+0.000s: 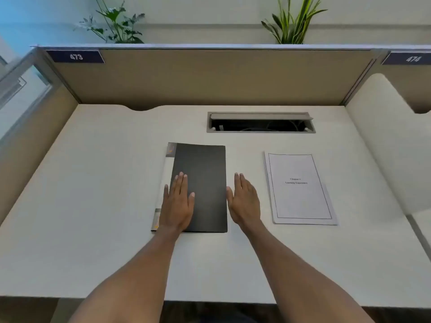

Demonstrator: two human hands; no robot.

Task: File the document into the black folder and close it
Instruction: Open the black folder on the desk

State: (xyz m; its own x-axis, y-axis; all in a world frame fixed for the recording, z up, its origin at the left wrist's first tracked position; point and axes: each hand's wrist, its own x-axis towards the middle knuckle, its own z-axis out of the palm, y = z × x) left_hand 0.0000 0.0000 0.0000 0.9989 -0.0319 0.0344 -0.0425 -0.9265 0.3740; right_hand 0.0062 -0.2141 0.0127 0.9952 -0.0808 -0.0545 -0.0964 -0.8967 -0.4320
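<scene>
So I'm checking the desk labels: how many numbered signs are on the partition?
2. Sign 473 sits at the partition's top left; sign 474 at the top right, cut off by the frame edge. Others may lie outside the view.

Both bare forearms enter from bottom of frame, converging toward centre. Left hand (178, 202) lies flat, palm down, fingers extended and together, just left of centre. Right hand (245, 201) beside it, fingers straight, tilted thumb-side up, holding nothing.
</scene>
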